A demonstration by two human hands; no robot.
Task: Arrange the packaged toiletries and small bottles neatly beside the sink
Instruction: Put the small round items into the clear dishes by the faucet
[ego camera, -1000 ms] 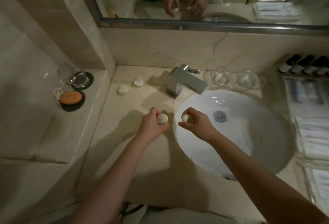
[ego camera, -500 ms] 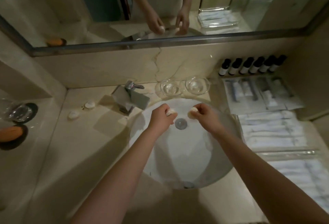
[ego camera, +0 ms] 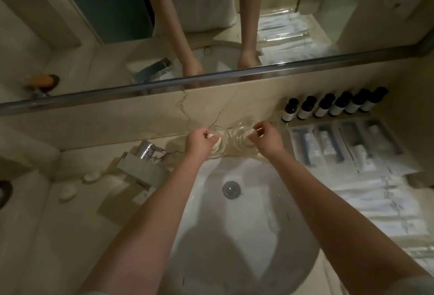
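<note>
Both hands are at the two glass dishes behind the sink (ego camera: 234,236): left hand (ego camera: 199,141) pinching a small white soap (ego camera: 214,138) over the left dish (ego camera: 217,141), right hand (ego camera: 265,138) gripping another soap over the right dish (ego camera: 243,137). Small bottles (ego camera: 333,105) and packaged toiletries (ego camera: 340,146) already look lined up. Two more soaps (ego camera: 78,185) are left on the tabletop (ego camera: 70,236), so I'd guess a bit over halfway.

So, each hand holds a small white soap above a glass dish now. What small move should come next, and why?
Probably lower both hands a little and let go. The left hand pinches a white soap over the left glass dish, and the right hand holds another over the right glass dish behind the sink. Whether the soaps already touch the dishes, I cannot tell.
</note>
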